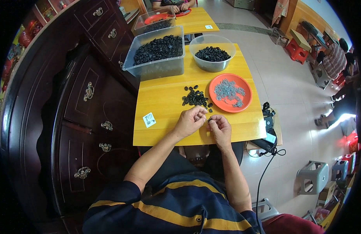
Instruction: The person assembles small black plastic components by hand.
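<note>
Head view: small black piece (209, 121) within pinched right grip (221, 128), pile (194, 98) just beyond; left grip (189, 121) pinched, contents unclear.

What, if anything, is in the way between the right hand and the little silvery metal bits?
Nothing visible but the near rim of the round red plate. Between it and the right hand is bare yellow tabletop; the small black pieces lie left of that path, the silvery metal bits on the plate.

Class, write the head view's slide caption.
Left hand and right hand beside loose black oval pieces and a red plate of silvery bits.
</note>
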